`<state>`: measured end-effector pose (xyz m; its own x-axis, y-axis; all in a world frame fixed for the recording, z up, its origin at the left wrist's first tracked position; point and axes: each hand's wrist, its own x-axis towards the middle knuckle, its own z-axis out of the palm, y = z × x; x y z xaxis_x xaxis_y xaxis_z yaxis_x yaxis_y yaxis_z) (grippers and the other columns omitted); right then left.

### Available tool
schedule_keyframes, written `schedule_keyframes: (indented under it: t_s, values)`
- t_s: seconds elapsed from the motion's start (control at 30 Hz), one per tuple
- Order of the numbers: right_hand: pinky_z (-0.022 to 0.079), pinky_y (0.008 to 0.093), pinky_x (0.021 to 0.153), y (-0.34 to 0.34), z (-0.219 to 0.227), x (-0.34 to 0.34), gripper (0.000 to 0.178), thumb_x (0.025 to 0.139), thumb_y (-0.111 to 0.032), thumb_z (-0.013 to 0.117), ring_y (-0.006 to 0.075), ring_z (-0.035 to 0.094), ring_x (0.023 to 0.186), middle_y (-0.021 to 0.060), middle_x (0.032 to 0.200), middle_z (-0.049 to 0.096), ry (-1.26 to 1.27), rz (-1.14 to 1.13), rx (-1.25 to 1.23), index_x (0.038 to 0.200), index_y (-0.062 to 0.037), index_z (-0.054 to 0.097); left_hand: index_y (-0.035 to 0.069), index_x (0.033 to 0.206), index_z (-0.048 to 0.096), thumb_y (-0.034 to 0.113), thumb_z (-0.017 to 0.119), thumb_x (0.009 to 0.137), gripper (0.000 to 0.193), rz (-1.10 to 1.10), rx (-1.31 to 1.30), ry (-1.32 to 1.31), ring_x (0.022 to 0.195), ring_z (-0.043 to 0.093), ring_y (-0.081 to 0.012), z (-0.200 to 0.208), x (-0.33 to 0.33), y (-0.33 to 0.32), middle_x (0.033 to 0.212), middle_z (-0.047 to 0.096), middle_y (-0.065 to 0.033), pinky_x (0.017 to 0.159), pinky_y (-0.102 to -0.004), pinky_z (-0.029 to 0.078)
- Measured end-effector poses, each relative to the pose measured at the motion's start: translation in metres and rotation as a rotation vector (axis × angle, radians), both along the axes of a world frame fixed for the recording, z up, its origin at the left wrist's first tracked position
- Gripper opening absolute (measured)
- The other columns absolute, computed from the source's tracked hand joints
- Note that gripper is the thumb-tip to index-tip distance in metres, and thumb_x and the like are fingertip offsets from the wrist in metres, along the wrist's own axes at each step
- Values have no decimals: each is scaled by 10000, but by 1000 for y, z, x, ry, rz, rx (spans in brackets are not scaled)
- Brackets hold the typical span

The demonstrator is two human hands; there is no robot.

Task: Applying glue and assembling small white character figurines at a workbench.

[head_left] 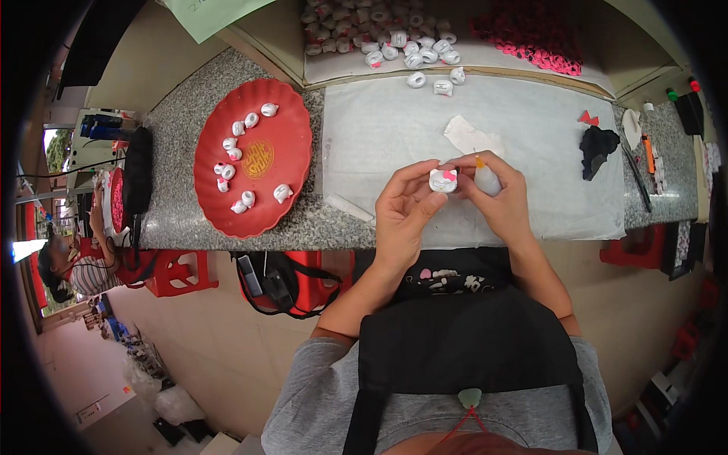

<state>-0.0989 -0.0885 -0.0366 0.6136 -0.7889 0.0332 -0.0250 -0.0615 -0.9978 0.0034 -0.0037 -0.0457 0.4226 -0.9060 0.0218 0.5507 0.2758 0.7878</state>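
Note:
Between my left thumb and fingers sits a small white cat-head piece (pixel 442 180) with a pink bow, its decorated side facing up. My left hand (pixel 403 208) is closed on it. A small whitish squeeze bottle (pixel 487 182) with an orange-yellow tip is gripped in my right hand (pixel 506 199), tip pointing away from me. The right fingertips come right up to the cat-head piece; whether they touch it I cannot tell. Both hands are above the white sheet (pixel 561 167) on the bench. A crumpled white tissue (pixel 472 136) lies just beyond them.
On the left, a red scalloped plate (pixel 214 167) carries several white cat-head pieces. A shelf at the back holds white pieces (pixel 413 49) and a pile of pink bows (pixel 531 38). Right of me lie a black cloth (pixel 599 150) and an orange pen (pixel 648 154). Another person (pixel 83 265) sits far left.

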Motion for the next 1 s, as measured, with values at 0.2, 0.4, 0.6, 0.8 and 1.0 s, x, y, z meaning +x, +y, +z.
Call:
schedule_keyframes:
  t_s: [0.2, 0.4, 0.6, 0.8, 1.0]
  values:
    - [445, 230, 539, -4, 0, -15, 75, 686, 42, 529, 139, 524, 628, 79, 771, 533, -147, -64, 111, 755, 14, 525, -24, 1034, 410, -35, 529, 708, 347, 53, 36, -91, 929, 492, -207, -7, 5, 3, 1025, 484, -159, 799, -279, 373]
    - [438, 247, 533, 4, 11, -23, 84, 665, 32, 564, 153, 524, 598, 102, 701, 524, -167, -35, 210, 723, 33, 504, -24, 992, 461, -77, 533, 689, 316, 121, 40, -395, 916, 487, -167, -9, 6, 3, 997, 497, -123, 770, -249, 397]
    - [433, 239, 532, 7, 19, -21, 85, 662, 23, 573, 147, 519, 574, 108, 689, 534, -185, 86, 350, 710, 33, 503, -11, 926, 519, -82, 547, 654, 282, 184, 44, -611, 882, 510, -194, -8, 4, 2, 957, 527, -127, 742, -262, 414]
    - [426, 229, 530, 8, 13, -17, 76, 670, 18, 570, 129, 508, 583, 96, 699, 534, -159, 77, 305, 708, 22, 504, -7, 883, 542, -78, 564, 618, 275, 207, 32, -802, 859, 528, -221, -3, 4, 0, 918, 547, -129, 725, -272, 421]
    - [416, 216, 514, 8, 10, -18, 113, 665, 31, 569, 115, 494, 581, 85, 704, 524, -132, 54, 249, 750, 10, 497, -6, 901, 536, -58, 568, 642, 266, 125, -22, -756, 879, 518, -209, -2, 6, 2, 937, 538, -125, 746, -269, 413]
